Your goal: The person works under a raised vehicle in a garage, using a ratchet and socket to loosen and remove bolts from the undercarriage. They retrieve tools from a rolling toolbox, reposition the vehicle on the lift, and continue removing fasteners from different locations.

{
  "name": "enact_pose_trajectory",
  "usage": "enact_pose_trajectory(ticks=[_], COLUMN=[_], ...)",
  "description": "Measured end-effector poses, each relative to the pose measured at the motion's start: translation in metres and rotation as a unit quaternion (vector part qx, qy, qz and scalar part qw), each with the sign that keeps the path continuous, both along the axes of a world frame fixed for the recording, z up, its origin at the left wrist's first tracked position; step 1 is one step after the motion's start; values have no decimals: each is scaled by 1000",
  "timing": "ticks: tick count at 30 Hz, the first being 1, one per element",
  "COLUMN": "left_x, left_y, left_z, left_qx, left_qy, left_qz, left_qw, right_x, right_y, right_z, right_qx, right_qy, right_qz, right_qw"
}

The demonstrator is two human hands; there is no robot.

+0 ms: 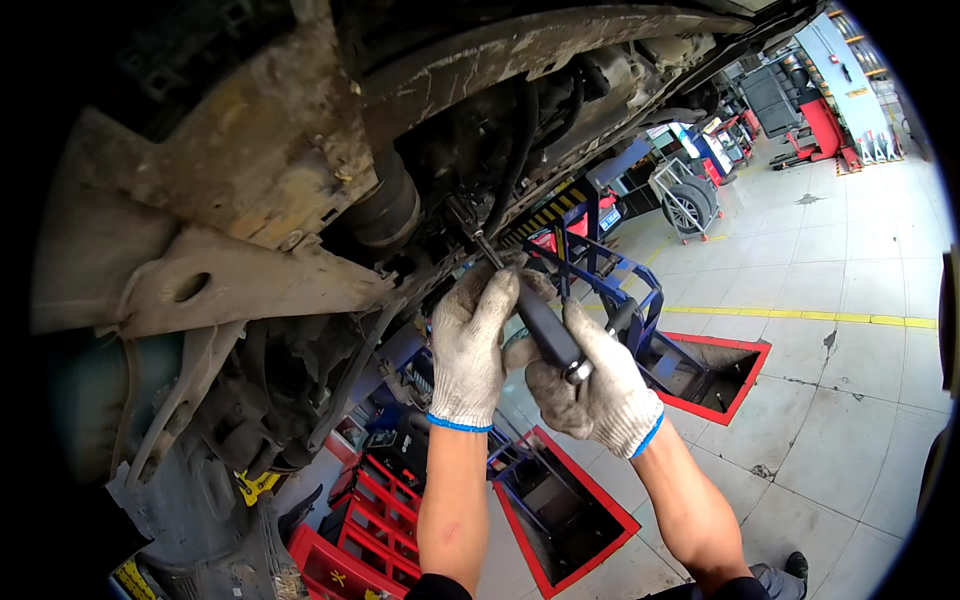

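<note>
Both my hands wear off-white knit gloves with blue cuffs and are raised beneath a car's underbody [260, 130]. My left hand [465, 345] is closed around the upper part of a screwdriver [547, 328] with a thick black handle. Its metal shaft points up and away into the dark gap by the engine; the tip is lost in shadow. At the handle's lower end, my right hand [595, 390] is closed on a tool with a chrome head [579, 373] and a dark grip [622, 317]. That head sits against the handle's end; the tool's exact kind is hidden by fingers.
A rusty suspension arm [250, 280] and a curved crossmember [540, 40] hang close overhead. Below are a red tool cart [385, 515], red-edged floor pits [615, 520] and a blue lift frame [640, 290]. Tyres on a rack [688, 205] stand farther right.
</note>
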State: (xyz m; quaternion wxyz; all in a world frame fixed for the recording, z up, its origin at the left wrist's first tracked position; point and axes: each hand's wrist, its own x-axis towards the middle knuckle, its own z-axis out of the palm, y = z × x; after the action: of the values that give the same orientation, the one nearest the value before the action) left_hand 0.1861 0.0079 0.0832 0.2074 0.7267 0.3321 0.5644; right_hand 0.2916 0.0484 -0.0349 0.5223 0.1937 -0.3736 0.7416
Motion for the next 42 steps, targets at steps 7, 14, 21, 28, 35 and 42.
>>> enact_pose_trajectory(ticks=[7, 14, 21, 28, 35, 42], left_x=[0, -19, 11, 21, 19, 16], left_y=[8, 13, -2, -2, 1, 2], left_z=[3, 0, -3, 1, -5, -4], left_qx=[68, -69, -53, -3, 18, -43], left_qy=[81, -16, -33, 58, 54, -60], left_qz=[129, -94, 16, 192, 145, 21], left_qw=[986, 993, 998, 980, 988, 997], right_x=[-2, 9, 16, 22, 22, 14], right_y=[-15, -14, 8, 13, 15, 19], right_z=[12, 12, 0, 4, 15, 3], right_qx=[124, 168, 28, 63, 207, 183], right_qy=[-232, -247, -6, -51, -234, -100], right_qz=[-562, -678, 27, 33, -632, -267], right_qw=[785, 671, 999, 996, 709, 941])
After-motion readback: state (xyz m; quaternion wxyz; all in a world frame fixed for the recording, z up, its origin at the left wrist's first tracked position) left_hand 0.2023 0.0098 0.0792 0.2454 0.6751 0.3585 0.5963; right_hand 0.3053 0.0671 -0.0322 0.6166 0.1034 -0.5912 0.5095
